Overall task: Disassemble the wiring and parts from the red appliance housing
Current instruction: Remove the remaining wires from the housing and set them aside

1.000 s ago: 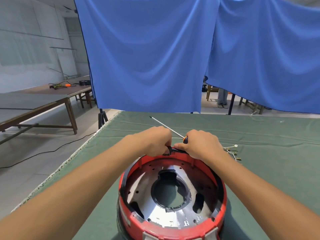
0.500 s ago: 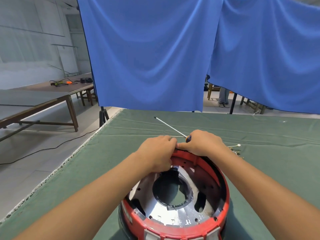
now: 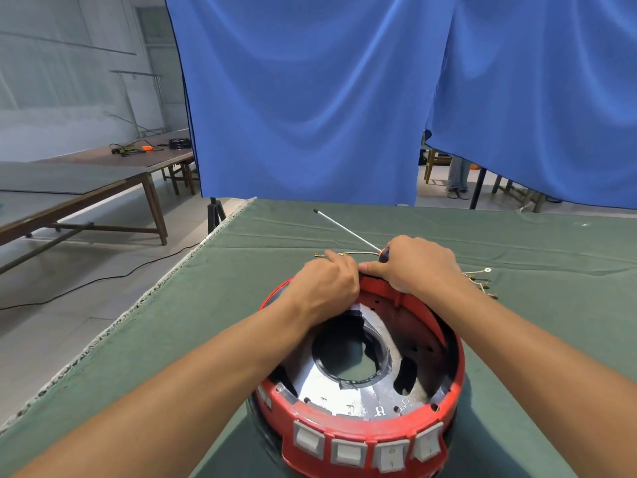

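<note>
The round red appliance housing [image 3: 455, 374] sits on the green cloth in front of me, open side up, with a silver plate and a black ring inside. Both hands are at its far rim. My left hand [image 3: 327, 288] is curled there and pinches a thin wire [image 3: 358, 253] whose terminals stick out beyond my fingers. My right hand [image 3: 417, 263] grips a screwdriver [image 3: 344, 229] by its orange and black handle, the shaft pointing away to the far left, while its thumb rests on the red rim.
Loose wires with ring terminals [image 3: 482, 277] lie on the green cloth [image 3: 206, 322] right of my right hand. Several white rocker switches [image 3: 365, 450] line the housing's near wall. The table's left edge [image 3: 144, 298] drops to the floor. Blue curtains hang behind.
The housing has tilted or shifted so its switch row now shows at the near side. My left hand has slid along the far rim toward my right hand, and wire terminals now show past its fingers.
</note>
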